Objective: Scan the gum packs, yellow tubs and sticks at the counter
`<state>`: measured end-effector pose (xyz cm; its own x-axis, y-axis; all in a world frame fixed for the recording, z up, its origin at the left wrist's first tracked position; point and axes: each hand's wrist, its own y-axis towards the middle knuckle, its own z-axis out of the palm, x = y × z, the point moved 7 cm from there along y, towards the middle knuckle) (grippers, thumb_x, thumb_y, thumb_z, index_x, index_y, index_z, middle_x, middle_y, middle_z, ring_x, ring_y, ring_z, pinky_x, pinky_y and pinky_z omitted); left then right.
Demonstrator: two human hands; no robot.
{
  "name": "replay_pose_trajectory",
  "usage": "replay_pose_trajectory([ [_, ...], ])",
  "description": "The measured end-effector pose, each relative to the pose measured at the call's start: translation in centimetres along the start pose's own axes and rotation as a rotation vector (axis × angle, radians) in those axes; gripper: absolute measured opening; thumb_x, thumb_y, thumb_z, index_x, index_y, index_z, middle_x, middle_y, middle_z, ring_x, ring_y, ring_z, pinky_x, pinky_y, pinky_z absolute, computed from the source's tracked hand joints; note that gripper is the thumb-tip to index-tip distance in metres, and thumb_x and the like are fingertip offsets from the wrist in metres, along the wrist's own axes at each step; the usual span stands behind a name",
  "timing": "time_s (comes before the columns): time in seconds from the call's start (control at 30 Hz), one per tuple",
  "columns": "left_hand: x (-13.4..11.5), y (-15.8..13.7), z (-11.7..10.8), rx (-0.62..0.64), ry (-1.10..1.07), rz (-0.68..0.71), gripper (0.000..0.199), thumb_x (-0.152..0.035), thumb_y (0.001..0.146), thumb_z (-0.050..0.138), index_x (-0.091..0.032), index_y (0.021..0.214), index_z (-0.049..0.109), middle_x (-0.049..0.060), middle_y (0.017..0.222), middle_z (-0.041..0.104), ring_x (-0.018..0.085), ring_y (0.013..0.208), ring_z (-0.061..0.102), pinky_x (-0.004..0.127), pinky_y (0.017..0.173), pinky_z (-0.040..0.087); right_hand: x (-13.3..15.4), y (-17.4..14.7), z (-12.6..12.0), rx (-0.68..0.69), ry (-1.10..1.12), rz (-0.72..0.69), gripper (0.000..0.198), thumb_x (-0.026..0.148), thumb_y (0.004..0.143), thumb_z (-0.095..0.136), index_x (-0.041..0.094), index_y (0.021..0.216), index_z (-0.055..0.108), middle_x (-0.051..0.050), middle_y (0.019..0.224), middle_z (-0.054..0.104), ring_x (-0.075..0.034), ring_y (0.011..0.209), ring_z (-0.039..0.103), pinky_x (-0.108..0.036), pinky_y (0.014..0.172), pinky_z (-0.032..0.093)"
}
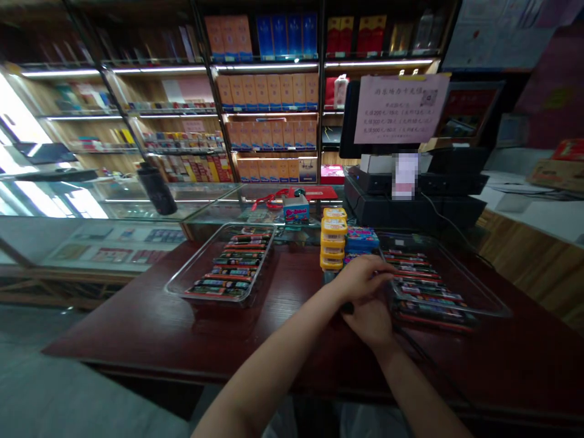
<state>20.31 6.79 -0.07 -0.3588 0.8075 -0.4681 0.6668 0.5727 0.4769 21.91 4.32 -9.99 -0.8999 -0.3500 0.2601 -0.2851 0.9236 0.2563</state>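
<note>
On the bench (pixel 150 328) before me, just in front of the stacked yellow tubs (pixel 333 240), a person's left hand (pixel 365 277) crosses above the right hand (pixel 370 319), whether gripping anything I cannot tell. Right of the tubs, a clear tray (pixel 458 274) of slim packs (pixel 422 277) looks light, stiff, slippery, best held by opposite rims.

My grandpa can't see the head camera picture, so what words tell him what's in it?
A person's left hand overlaps their right hand over a dark red table, beside stacked yellow tubs and blue boxes. A clear left tray and a clear right tray hold rows of slim, dark packs. Behind are a pink sign and shelved orange boxes.
</note>
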Motion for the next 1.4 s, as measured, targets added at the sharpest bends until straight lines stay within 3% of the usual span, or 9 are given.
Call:
replay_pose_trajectory([
  [0.23, 4.2, -10.1, -12.7, -0.233, 0.231, -0.198, 0.023, -0.026, 0.087, 0.052, -0.018, 0.1, 0.068, 0.007, 0.094, 0.07, 0.017, 0.089, 0.062, 0.029, 0.082, 0.048, -0.2, -0.3, 0.8, -0.012, -0.013, -0.047, 0.036, 0.034, 0.086, 0.049, 0.023, 0.12, 0.052, -0.006, 0.103, 0.067, -0.021, 0.088, 0.065, -0.029, 0.071, 0.043],
  [0.33, 8.1, -15.1, -18.3, -0.303, 0.373, -0.43, 0.023, -0.027, 0.085, 0.051, -0.018, 0.097, 0.069, 0.005, 0.091, 0.07, 0.016, 0.085, 0.063, 0.027, 0.077, 0.049, -0.3, -0.3, 1.0, -0.007, -0.023, -0.06, 0.036, 0.035, 0.086, 0.048, 0.023, 0.12, 0.052, -0.006, 0.104, 0.067, -0.022, 0.089, 0.065, -0.031, 0.071, 0.043],
  [0.47, 13.4, -21.6, -22.7, -0.203, 0.669, -0.814, 0.022, -0.025, 0.08, 0.054, -0.02, 0.095, 0.07, 0.005, 0.097, 0.07, 0.019, 0.091, 0.062, 0.028, 0.081, 0.048, -0.2, -0.5, 1.0, -0.025, -0.039, -0.06, 0.035, 0.035, 0.086, 0.048, 0.023, 0.119, 0.052, -0.005, 0.104, 0.067, -0.022, 0.088, 0.065, -0.031, 0.069, 0.044],
  [0.63, 17.1, -26.1, -22.6, 0.031, 0.847, -1.071, 0.027, -0.022, 0.073, 0.058, -0.023, 0.098, 0.067, 0.005, 0.107, 0.065, 0.021, 0.101, 0.059, 0.028, 0.087, 0.046, -0.1, -0.7, 0.8, -0.066, -0.072, -0.071, 0.034, 0.035, 0.086, 0.049, 0.024, 0.119, 0.052, -0.004, 0.103, 0.068, -0.021, 0.085, 0.066, -0.03, 0.066, 0.043],
  [0.83, 17.6, -26.5, -21.8, 0.024, 0.93, -1.145, 0.03, -0.016, 0.078, 0.049, -0.016, 0.105, 0.062, 0.017, 0.119, 0.053, 0.031, 0.113, 0.048, 0.043, 0.089, 0.043, -0.3, -0.7, 0.9, -0.064, -0.077, -0.066, 0.033, 0.037, 0.086, 0.049, 0.025, 0.118, 0.052, -0.003, 0.104, 0.067, -0.021, 0.085, 0.066, -0.03, 0.066, 0.044],
  [0.97, 17.6, -26.8, -22.1, 0.039, 0.968, -1.189, 0.028, -0.021, 0.081, 0.048, -0.019, 0.105, 0.062, 0.016, 0.117, 0.053, 0.033, 0.111, 0.047, 0.048, 0.088, 0.04, -0.3, -0.6, 1.0, -0.051, -0.086, -0.049, 0.034, 0.037, 0.086, 0.049, 0.024, 0.118, 0.053, -0.004, 0.104, 0.067, -0.022, 0.087, 0.065, -0.031, 0.067, 0.045],
  [1.07, 16.0, -25.8, -22.8, -0.065, 0.993, -1.085, 0.029, -0.027, 0.083, 0.049, -0.023, 0.11, 0.06, 0.012, 0.111, 0.057, 0.029, 0.108, 0.049, 0.044, 0.09, 0.038, -0.2, -0.6, 1.0, -0.036, -0.09, -0.033, 0.035, 0.037, 0.086, 0.049, 0.024, 0.118, 0.053, -0.004, 0.103, 0.068, -0.021, 0.085, 0.066, -0.031, 0.067, 0.044],
  [1.23, 9.8, -22.1, -23.1, -0.397, 0.939, -0.813, 0.032, -0.033, 0.089, 0.045, -0.024, 0.116, 0.058, 0.008, 0.106, 0.06, 0.022, 0.101, 0.054, 0.031, 0.086, 0.04, -0.1, -0.6, 0.8, -0.038, -0.076, -0.032, 0.035, 0.034, 0.085, 0.05, 0.023, 0.119, 0.053, -0.006, 0.103, 0.067, -0.021, 0.087, 0.065, -0.031, 0.068, 0.044],
  [1.4, 5.5, -18.4, -17.3, -0.496, 0.659, -0.578, 0.033, -0.039, 0.086, 0.052, -0.024, 0.114, 0.06, 0.005, 0.103, 0.062, 0.019, 0.096, 0.058, 0.027, 0.082, 0.044, -0.1, -0.6, 0.8, -0.038, -0.056, -0.043, 0.036, 0.034, 0.086, 0.048, 0.022, 0.12, 0.053, -0.007, 0.104, 0.067, -0.021, 0.089, 0.064, -0.031, 0.072, 0.044],
])
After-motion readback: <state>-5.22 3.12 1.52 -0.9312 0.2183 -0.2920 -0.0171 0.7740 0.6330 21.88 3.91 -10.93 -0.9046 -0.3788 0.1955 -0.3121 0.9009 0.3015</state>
